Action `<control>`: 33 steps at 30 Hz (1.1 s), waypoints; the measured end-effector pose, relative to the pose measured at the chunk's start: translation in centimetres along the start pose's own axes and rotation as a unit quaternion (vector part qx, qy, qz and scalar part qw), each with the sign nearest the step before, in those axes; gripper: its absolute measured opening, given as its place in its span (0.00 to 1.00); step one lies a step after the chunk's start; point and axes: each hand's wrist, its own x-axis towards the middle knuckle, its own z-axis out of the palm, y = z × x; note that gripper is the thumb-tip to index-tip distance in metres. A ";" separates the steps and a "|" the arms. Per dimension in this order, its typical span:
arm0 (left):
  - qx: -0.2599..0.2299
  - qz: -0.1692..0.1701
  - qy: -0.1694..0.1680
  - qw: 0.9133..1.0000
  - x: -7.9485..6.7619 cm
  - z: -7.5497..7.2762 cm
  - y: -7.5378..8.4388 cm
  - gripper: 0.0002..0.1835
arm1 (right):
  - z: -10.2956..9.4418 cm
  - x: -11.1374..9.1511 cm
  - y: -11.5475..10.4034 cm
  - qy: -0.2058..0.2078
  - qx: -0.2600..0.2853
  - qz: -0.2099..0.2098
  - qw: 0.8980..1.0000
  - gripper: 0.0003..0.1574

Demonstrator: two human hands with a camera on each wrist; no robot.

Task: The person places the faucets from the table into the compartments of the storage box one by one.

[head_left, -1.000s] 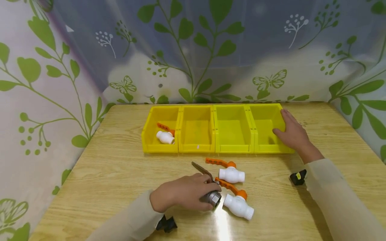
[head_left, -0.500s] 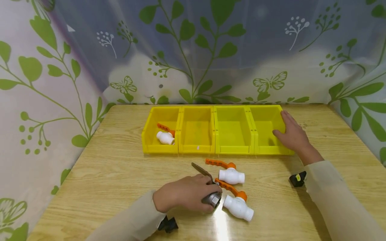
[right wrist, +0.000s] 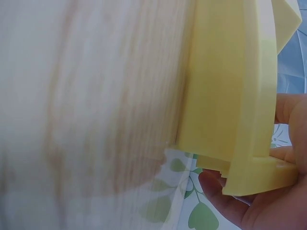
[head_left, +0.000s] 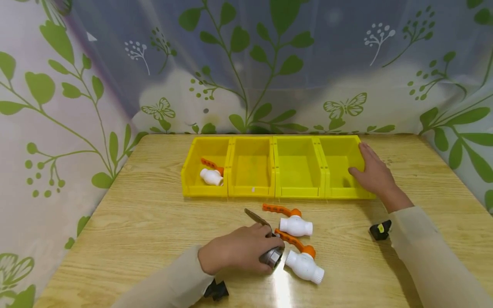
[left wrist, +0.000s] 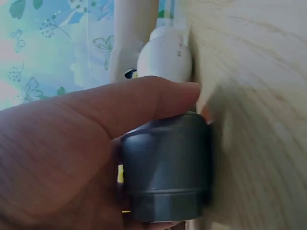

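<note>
My left hand (head_left: 242, 251) grips a grey metal ball valve (head_left: 272, 257) by its body, low over the table, with its flat lever handle pointing up and left. In the left wrist view the thumb lies across the dark cylindrical valve body (left wrist: 165, 167). Right beside it is a white plastic ball valve (head_left: 305, 266) with an orange handle. A second white valve (head_left: 295, 226) lies just behind that one. My right hand (head_left: 375, 171) holds the side wall of the rightmost yellow bin (head_left: 349, 192), thumb on the inside and fingers outside. The right wrist view shows the bin's wall (right wrist: 216, 86) up close.
Several yellow bins stand joined in a row at the back of the wooden table (head_left: 154, 231). The leftmost bin (head_left: 204, 191) contains a white valve (head_left: 211, 176) with an orange handle. A patterned curtain (head_left: 246, 64) hangs behind the table.
My left wrist has shifted slightly to the right, while the metal valve stays almost in place. My right hand keeps its hold on the bin.
</note>
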 end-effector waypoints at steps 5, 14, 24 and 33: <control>0.012 0.012 0.042 0.999 0.6 1.0 -0.2 0.25 | -0.2 0.0 -0.1 -0.002 -0.004 0.003 1.000 0.50; 0.003 0.016 0.062 0.998 0.8 1.5 -0.4 0.23 | -0.1 0.1 0.1 -0.002 -0.004 0.002 1.000 0.50; 0.012 0.024 0.078 0.997 0.7 1.8 -0.4 0.21 | 0.2 0.2 0.2 0.006 -0.010 -0.004 1.000 0.49; 0.032 0.026 0.086 0.995 0.8 1.9 -0.5 0.21 | 0.1 -0.1 -0.1 0.004 -0.006 -0.005 1.000 0.48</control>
